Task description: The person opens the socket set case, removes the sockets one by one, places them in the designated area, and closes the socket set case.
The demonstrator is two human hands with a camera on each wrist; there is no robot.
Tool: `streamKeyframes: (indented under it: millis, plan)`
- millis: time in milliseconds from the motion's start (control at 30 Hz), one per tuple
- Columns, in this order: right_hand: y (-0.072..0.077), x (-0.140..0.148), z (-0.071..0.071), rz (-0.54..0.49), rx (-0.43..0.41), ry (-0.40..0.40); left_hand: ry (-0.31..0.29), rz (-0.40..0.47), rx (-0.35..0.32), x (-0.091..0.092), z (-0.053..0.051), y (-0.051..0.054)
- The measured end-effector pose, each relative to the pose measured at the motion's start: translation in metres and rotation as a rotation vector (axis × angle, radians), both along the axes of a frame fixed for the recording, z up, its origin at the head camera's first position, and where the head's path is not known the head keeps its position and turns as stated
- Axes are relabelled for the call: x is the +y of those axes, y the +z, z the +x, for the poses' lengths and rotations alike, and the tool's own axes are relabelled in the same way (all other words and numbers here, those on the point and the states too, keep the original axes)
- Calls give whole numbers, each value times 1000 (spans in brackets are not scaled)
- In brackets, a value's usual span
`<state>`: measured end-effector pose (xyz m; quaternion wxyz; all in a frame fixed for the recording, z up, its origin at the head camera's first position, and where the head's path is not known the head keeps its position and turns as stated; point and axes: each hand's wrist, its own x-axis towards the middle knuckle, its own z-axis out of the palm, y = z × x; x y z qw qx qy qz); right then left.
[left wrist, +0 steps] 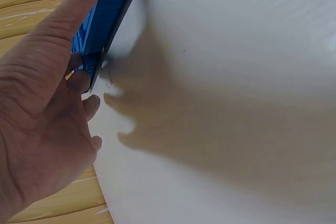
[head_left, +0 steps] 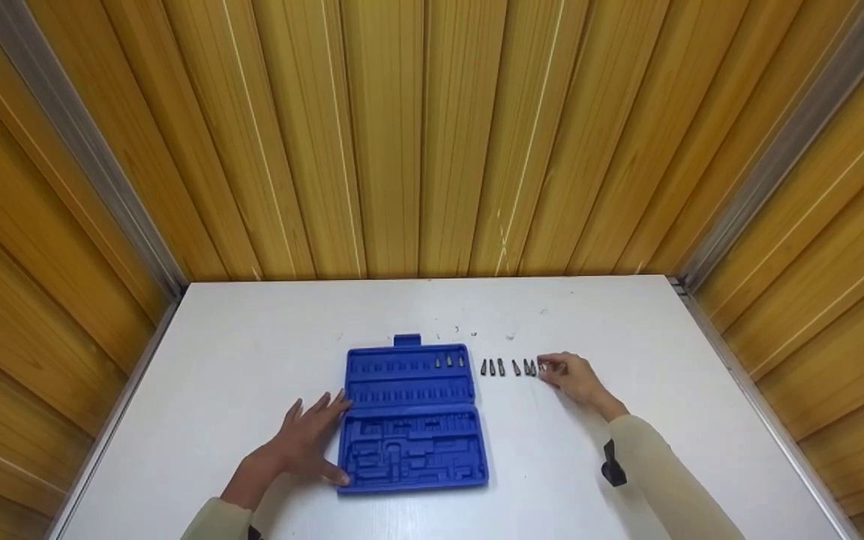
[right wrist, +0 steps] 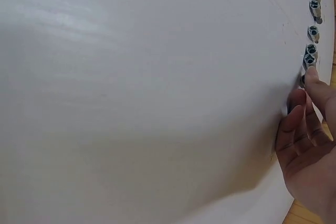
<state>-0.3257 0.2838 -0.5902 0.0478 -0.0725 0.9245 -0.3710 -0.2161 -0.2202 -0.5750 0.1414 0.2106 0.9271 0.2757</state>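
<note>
A blue plastic socket case [head_left: 414, 489] lies unfolded on the white table, with moulded slots in both halves. Three small metal sockets [head_left: 448, 361] sit in the upper right of its far half. My left hand [head_left: 303, 442] is spread against the case's left side, thumb on the near left corner and fingertips by the middle of the edge. To the right of the case, several loose sockets [head_left: 501, 367] form a row. At the right end of this row, my right hand [head_left: 571, 376] pinches a socket [right wrist: 303, 80] between thumb and fingers, which mostly hide it.
The white table [head_left: 252, 330] ends at a back wall of yellow wood-patterned panels [head_left: 387, 150], with similar walls left and right. Small dark marks or bits [head_left: 474, 334] lie beyond the case. A latch tab [head_left: 407, 340] sticks out from the case's far edge.
</note>
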Motion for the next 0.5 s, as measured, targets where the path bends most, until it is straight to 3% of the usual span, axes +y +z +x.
streamKeyframes:
  millis: [500]
  plan:
    - [14,-2,-5,-131,-16,99,-21,16,9,-1,0,0]
